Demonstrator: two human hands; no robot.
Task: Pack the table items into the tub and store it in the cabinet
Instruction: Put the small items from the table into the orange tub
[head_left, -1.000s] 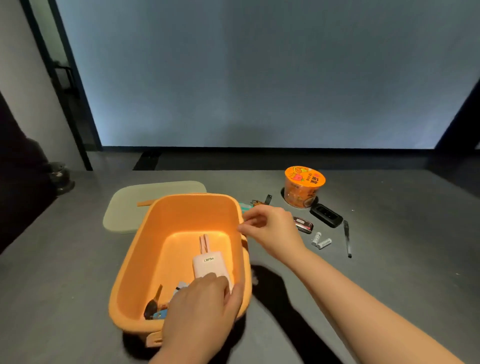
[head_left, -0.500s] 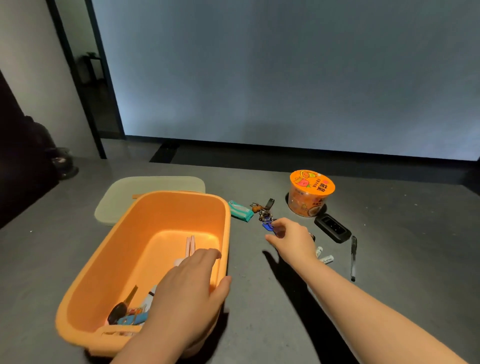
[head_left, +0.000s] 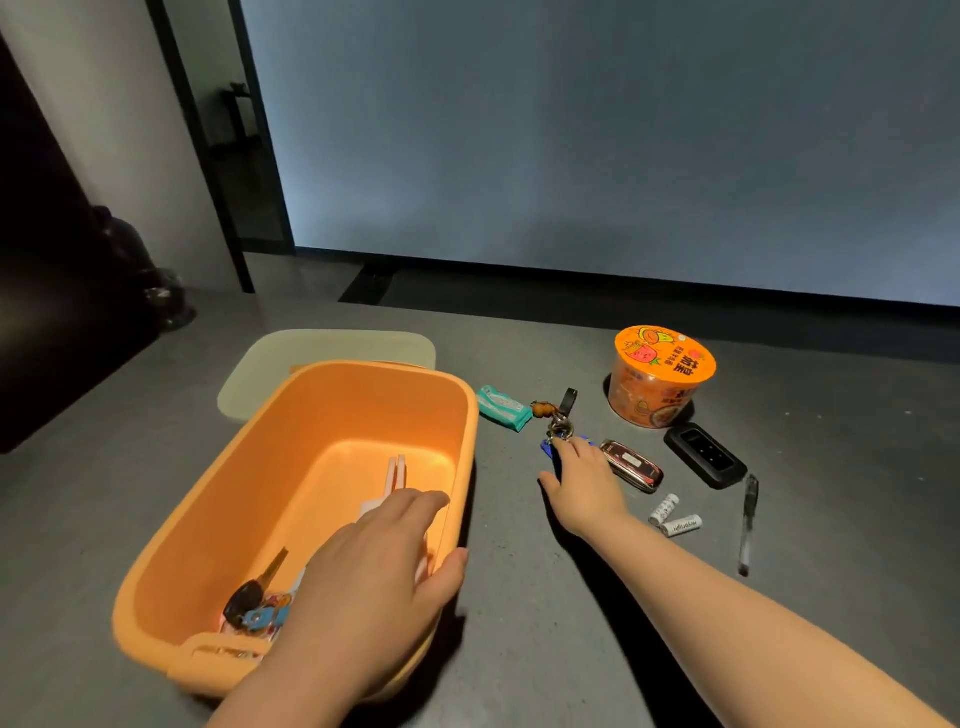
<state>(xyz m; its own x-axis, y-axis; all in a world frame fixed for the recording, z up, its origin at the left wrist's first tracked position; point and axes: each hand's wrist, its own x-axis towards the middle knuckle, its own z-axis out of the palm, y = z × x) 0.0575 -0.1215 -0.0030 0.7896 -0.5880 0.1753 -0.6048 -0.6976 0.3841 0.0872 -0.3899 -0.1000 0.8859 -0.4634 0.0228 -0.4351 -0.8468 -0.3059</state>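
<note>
Right hand: now that it has left the tub's rim and crossed to the right of the tub, my right hand (head_left: 584, 486) lies palm down with its fingertips on the blue keyring (head_left: 558, 439); whether they have pinched it I cannot tell.
Left hand: my left hand (head_left: 374, 587) has let go of the white charger (head_left: 395, 475) and hovers spread over the tub's near right corner.
Tub: the orange tub (head_left: 291, 410) sits on the desk (head_left: 519, 597), holding the charger and a black key (head_left: 249, 595).
Right of the tub: wipes pack (head_left: 503, 408), red fob (head_left: 631, 465), black remote (head_left: 704, 454), two batteries (head_left: 674, 517), pen (head_left: 748, 522), noodle cup (head_left: 660, 374).
Behind the tub: the pale lid (head_left: 332, 353).
Meaning: the keyring goes in next, I judge; most is unpacked.
</note>
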